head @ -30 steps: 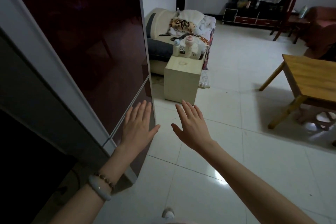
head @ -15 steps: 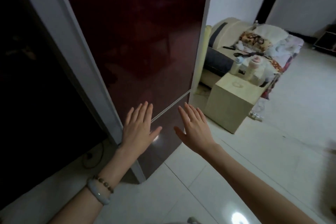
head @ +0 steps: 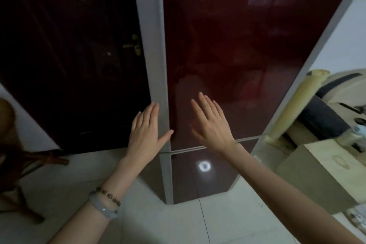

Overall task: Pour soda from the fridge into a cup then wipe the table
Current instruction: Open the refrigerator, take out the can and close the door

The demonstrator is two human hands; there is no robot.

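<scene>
A tall fridge with glossy dark red doors and a grey frame fills the middle of the head view; both doors are closed. A grey seam at about hand height splits the upper door from the lower one. My left hand is held flat with straight fingers in front of the fridge's left grey edge. My right hand is flat too, fingers straight, in front of the upper door just above the seam. Neither hand holds anything. I cannot tell whether they touch the fridge. No soda or cup is in sight.
A dark door with a brass handle stands left of the fridge. A wooden stool sits at the left edge. On the right are a pale box-shaped side table and a sofa with clutter. The floor is white tile.
My view has swung left and closer, so the fridge front now faces me squarely. Both flat hands have stayed out in front and now lie before the fridge.
</scene>
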